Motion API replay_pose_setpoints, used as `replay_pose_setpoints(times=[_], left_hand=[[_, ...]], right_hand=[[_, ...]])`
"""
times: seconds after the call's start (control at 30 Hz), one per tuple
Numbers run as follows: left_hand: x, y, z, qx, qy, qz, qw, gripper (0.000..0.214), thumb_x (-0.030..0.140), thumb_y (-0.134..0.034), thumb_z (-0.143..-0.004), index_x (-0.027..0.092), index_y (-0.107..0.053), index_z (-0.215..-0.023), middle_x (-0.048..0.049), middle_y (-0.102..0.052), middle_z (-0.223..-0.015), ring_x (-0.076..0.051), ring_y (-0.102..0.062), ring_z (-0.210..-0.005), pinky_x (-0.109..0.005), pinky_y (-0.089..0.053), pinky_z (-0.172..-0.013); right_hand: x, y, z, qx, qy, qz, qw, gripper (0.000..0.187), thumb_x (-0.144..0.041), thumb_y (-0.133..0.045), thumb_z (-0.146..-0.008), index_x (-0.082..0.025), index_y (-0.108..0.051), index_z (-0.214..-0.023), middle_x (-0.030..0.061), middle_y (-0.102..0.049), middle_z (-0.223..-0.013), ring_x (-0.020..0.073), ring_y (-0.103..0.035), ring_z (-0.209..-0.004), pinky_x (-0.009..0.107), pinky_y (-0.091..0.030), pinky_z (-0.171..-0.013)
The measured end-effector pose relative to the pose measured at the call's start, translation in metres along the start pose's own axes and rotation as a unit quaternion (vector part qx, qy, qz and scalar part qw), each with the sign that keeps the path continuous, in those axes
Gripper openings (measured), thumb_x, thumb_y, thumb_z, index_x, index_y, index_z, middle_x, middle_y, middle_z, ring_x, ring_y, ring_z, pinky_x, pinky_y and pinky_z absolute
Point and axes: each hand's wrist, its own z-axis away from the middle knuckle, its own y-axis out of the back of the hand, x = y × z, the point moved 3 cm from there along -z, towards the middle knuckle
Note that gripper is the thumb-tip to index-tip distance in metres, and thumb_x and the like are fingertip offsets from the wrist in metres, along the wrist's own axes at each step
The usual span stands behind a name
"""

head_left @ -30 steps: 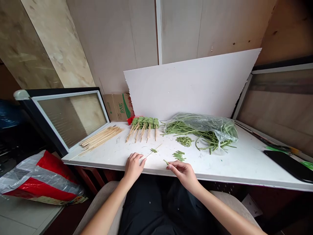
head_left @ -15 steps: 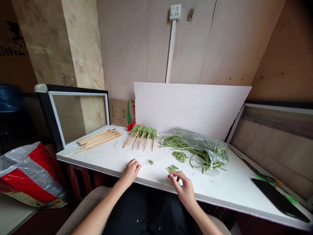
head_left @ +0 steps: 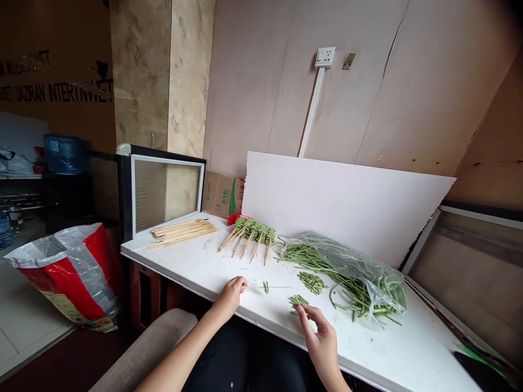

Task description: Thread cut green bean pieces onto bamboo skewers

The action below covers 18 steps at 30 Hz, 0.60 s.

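My left hand (head_left: 231, 295) is closed in a pinch on one end of a thin bamboo skewer (head_left: 281, 287), which points right above the table. Two or so short green bean pieces (head_left: 266, 287) sit crosswise on that skewer. My right hand (head_left: 321, 333) has thumb and forefinger together at a small group of cut bean pieces (head_left: 298, 300) near the table's front edge. A bean piece shows at those fingertips, partly hidden by them. Just beyond lies a larger pile of cut green bean pieces (head_left: 312, 282).
Finished bean skewers (head_left: 255, 231) lie stacked at the back, left of a clear plastic bag (head_left: 343, 253) of long green beans (head_left: 304, 256). Bare bamboo skewers (head_left: 183, 232) lie at the left. A white board (head_left: 339, 201) stands behind; a black phone-like object (head_left: 482, 370) is at right.
The view has swung left. The skewer in my left hand now lies more level and points right. My right fingertips have come up against the small group of bean pieces.
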Motion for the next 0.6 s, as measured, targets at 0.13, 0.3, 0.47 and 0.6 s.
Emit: replay_pose_setpoints(times=[0.13,0.3,0.47,0.6], left_hand=[[0.0,0.0,-0.007,0.001,0.048,0.025,0.999,0.019,0.014,-0.043,-0.097,0.02,-0.06,-0.093,-0.0037,-0.063,-0.081,-0.018,-0.06,-0.076,-0.028,-0.045,-0.071],[0.005,-0.017,-0.019,0.019,0.032,0.018,0.999,0.017,0.024,-0.047,-0.099,0.02,-0.063,-0.094,-0.006,-0.068,-0.089,-0.02,-0.062,-0.079,-0.028,-0.046,-0.071],[0.009,-0.038,-0.032,0.057,0.065,0.013,0.996,0.014,0.018,-0.05,-0.096,0.02,-0.062,-0.09,-0.0037,-0.068,-0.081,-0.018,-0.062,-0.076,-0.026,-0.045,-0.07],[0.01,-0.045,-0.033,0.06,0.083,-0.015,0.995,0.015,0.013,-0.05,-0.093,0.02,-0.06,-0.086,-0.0034,-0.066,-0.08,-0.019,-0.06,-0.075,-0.027,-0.042,-0.07]], right_hand=[[0.013,0.002,-0.01,0.009,-0.049,-0.026,0.998,0.043,-0.061,-0.075,-0.085,-0.02,-0.082,-0.098,0.0145,-0.081,-0.103,0.0325,-0.076,-0.093,0.044,-0.06,-0.087],[0.024,0.009,-0.052,0.047,-0.096,-0.114,0.988,0.048,-0.06,-0.078,-0.083,-0.018,-0.079,-0.107,0.0164,-0.081,-0.105,0.0348,-0.076,-0.102,0.048,-0.061,-0.09],[0.036,0.016,-0.087,0.074,-0.124,-0.166,0.976,0.05,-0.062,-0.08,-0.079,-0.018,-0.079,-0.102,0.0172,-0.081,-0.105,0.0361,-0.076,-0.105,0.047,-0.063,-0.084],[0.047,0.016,-0.079,0.032,-0.138,-0.166,0.976,0.049,-0.061,-0.082,-0.078,-0.018,-0.08,-0.101,0.0169,-0.08,-0.109,0.0363,-0.075,-0.109,0.044,-0.063,-0.083]])
